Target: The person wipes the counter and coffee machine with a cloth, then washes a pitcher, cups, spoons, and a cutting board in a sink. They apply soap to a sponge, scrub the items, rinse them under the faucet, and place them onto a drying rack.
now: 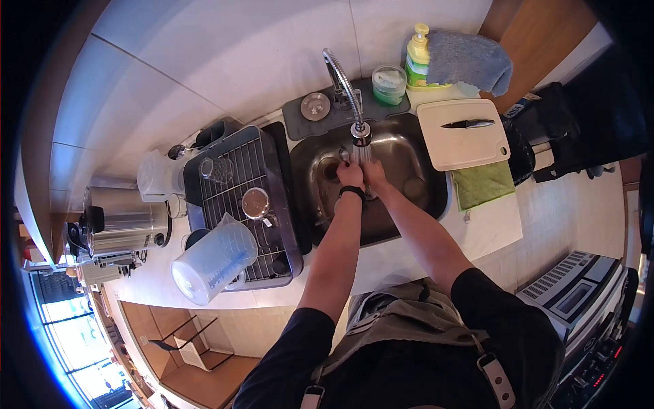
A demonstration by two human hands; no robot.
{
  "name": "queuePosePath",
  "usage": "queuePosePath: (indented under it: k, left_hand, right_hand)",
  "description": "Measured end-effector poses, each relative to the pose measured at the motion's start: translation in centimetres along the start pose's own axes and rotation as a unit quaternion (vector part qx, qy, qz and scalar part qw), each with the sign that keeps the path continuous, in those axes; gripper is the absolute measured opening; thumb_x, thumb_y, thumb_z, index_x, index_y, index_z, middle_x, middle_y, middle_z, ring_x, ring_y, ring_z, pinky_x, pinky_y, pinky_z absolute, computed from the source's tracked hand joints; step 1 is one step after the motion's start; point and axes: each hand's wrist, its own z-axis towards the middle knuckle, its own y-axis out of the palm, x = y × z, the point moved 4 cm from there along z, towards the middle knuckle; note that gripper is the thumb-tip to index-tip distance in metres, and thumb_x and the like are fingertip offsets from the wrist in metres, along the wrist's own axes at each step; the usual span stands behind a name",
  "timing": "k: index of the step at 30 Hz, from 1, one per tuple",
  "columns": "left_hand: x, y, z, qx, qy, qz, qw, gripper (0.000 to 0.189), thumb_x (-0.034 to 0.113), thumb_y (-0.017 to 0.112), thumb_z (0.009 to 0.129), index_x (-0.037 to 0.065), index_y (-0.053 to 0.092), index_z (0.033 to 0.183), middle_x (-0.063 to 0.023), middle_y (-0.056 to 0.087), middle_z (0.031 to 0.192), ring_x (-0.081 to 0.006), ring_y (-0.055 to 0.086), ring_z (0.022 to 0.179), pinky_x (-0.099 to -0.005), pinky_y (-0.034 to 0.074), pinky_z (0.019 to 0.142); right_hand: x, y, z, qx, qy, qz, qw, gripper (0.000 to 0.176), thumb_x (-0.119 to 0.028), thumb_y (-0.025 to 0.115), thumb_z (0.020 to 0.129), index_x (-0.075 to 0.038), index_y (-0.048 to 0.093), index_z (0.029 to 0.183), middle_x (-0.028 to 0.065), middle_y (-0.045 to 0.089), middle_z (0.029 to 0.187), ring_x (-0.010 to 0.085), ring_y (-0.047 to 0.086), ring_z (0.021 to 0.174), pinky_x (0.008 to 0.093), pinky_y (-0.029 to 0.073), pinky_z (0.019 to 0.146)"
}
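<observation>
Water runs from the spray head [361, 134] of the tall spring-necked faucet [340, 73] onto my hands. My left hand [349, 176], with a dark band at the wrist, is closed beside the stream; a small shiny metallic piece [344, 156] shows at its fingertips, its kind not clear. Close beside it on the right is my right hand [373, 174], its fingers largely hidden by the falling water. Both hands are over the steel sink [436, 194], whose basin holds dark, rounded shapes under and around them.
Left of the sink, a dish rack [214, 187] holds a metal pitcher [256, 203] and a large translucent measuring jug [216, 262]. On the right, a knife [467, 124] lies on a white cutting board [463, 146] beside a green cloth [485, 186]. Behind stands a yellow-topped soap bottle [418, 58].
</observation>
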Motion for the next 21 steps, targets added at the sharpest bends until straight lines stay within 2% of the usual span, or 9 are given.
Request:
queuePosePath:
  k: [1,3,4,5,7,8,11,14,21]
  left_hand:
    - [0.2,-0.1,-0.3,0.002,-0.036,-0.037,0.999,0.026,0.021,0.061,0.097,-0.004,0.063,0.100,-0.0087,0.065,0.090,-0.0192,0.060,0.081,-0.0343,0.047,0.072]
    - [1.3,-0.9,-0.8,0.023,-0.036,-0.067,0.997,0.024,0.021,0.060,0.098,-0.002,0.064,0.099,-0.0068,0.064,0.087,-0.0172,0.059,0.076,-0.0316,0.047,0.067]
    - [1.9,-1.5,-1.0,0.034,-0.036,-0.081,0.995,0.023,0.021,0.059,0.098,-0.001,0.064,0.098,-0.0058,0.064,0.086,-0.0162,0.058,0.073,-0.0302,0.046,0.065]
    - [2.4,-2.1,-1.1,0.007,-0.038,-0.091,0.995,0.021,0.021,0.058,0.099,0.001,0.064,0.098,-0.0043,0.063,0.084,-0.0143,0.056,0.070,-0.0286,0.044,0.062]
    - [4.2,-3.3,-1.8,-0.045,-0.044,-0.111,0.992,0.019,0.021,0.057,0.099,0.004,0.064,0.097,-0.0011,0.061,0.080,-0.0106,0.053,0.064,-0.0254,0.041,0.056]
    - [5.1,-3.6,-2.5,-0.028,-0.048,-0.110,0.992,0.016,0.018,0.056,0.099,0.005,0.065,0.095,0.0018,0.056,0.078,-0.0092,0.045,0.060,-0.0255,0.035,0.052]
    - [7.6,-4.6,-4.7,-0.031,-0.038,-0.131,0.990,0.017,0.020,0.056,0.100,0.006,0.066,0.097,0.0024,0.057,0.079,-0.0092,0.044,0.060,-0.0257,0.036,0.054]
    - [8.4,-5.2,-5.6,-0.035,-0.040,-0.138,0.989,0.018,0.019,0.055,0.101,0.005,0.066,0.100,0.0023,0.057,0.079,-0.0096,0.046,0.062,-0.0264,0.037,0.056]
    - [8.7,-5.4,-7.1,-0.045,-0.032,-0.182,0.982,0.019,0.018,0.055,0.101,0.004,0.067,0.104,0.0022,0.057,0.079,-0.0101,0.048,0.063,-0.0262,0.037,0.057]
  right_hand:
    - [4.6,2.0,3.4,-0.032,0.007,0.006,0.999,0.029,-0.016,0.038,0.094,0.000,0.063,0.096,0.0197,0.064,0.101,0.0381,0.064,0.093,0.0533,0.051,0.083]
    - [5.3,2.7,3.6,-0.075,0.085,0.160,0.981,0.033,-0.018,0.034,0.097,-0.001,0.061,0.103,0.0172,0.063,0.102,0.0354,0.064,0.091,0.0501,0.053,0.084]
    - [1.0,1.5,0.5,-0.086,0.152,0.304,0.937,0.035,-0.020,0.032,0.098,0.000,0.060,0.107,0.0165,0.063,0.103,0.0343,0.064,0.093,0.0481,0.053,0.086]
    - [-1.8,0.9,-1.7,-0.093,0.214,0.439,0.867,0.038,-0.021,0.030,0.099,0.000,0.058,0.112,0.0158,0.062,0.103,0.0333,0.064,0.095,0.0461,0.053,0.088]
    - [-1.6,1.7,-0.8,-0.118,0.226,0.500,0.828,0.042,-0.023,0.027,0.100,0.002,0.053,0.120,0.0178,0.061,0.109,0.0342,0.063,0.101,0.0467,0.052,0.094]
    - [-1.6,2.1,0.0,-0.131,0.229,0.529,0.806,0.044,-0.024,0.026,0.100,0.004,0.050,0.125,0.0188,0.060,0.112,0.0346,0.063,0.104,0.0470,0.051,0.097]
    - [-2.4,1.7,-0.2,-0.160,0.196,0.568,0.783,0.046,-0.023,0.023,0.101,0.005,0.048,0.128,0.0209,0.059,0.117,0.0357,0.060,0.111,0.0492,0.048,0.101]
    - [-2.2,1.2,-0.5,-0.191,0.151,0.570,0.785,0.047,-0.023,0.023,0.101,0.006,0.046,0.131,0.0217,0.057,0.122,0.0370,0.057,0.117,0.0512,0.046,0.104]
    - [-2.8,0.9,-1.4,-0.168,0.192,0.626,0.737,0.046,-0.020,0.024,0.101,0.008,0.047,0.129,0.0212,0.057,0.123,0.0343,0.058,0.115,0.0495,0.047,0.103]
